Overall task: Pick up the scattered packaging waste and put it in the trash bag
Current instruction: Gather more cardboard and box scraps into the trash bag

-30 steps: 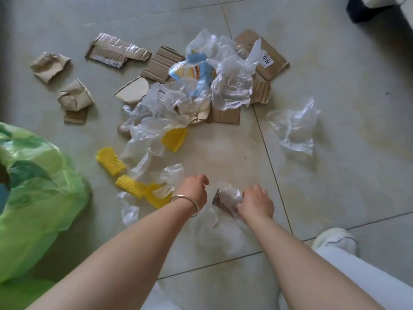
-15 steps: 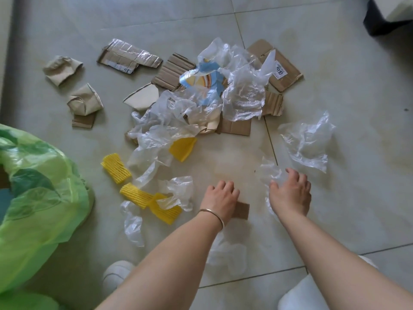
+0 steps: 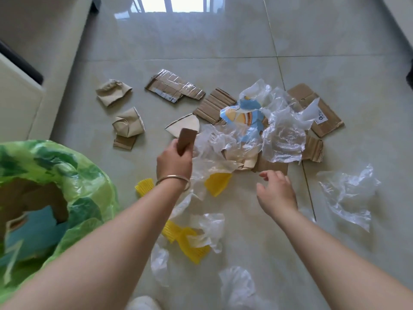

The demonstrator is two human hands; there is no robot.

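My left hand (image 3: 173, 163) grips a small brown cardboard piece (image 3: 186, 139), lifted above the floor. My right hand (image 3: 276, 191) hovers with relaxed, spread fingers and holds nothing. The green trash bag (image 3: 89, 182) stands open at the left, with cardboard and blue scraps inside. A heap of clear plastic wrap (image 3: 282, 139), cardboard pieces (image 3: 317, 110) and a blue printed wrapper (image 3: 243, 115) lies beyond my hands. Yellow foam nets (image 3: 218, 183) and more clear plastic (image 3: 210, 227) lie under my left forearm.
Crumpled paper cups (image 3: 114, 92) (image 3: 128, 125) and a taped cardboard strip (image 3: 174, 87) lie at the far left. A loose clear bag (image 3: 348, 195) lies at the right, another (image 3: 237, 285) near my feet. A cream cabinet (image 3: 20, 104) stands at the left; a shoe tip (image 3: 143, 303) shows below.
My left hand has picked the brown cardboard piece off the floor and raised it. My right hand has let go of the clear plastic and opened. The view tilted up.
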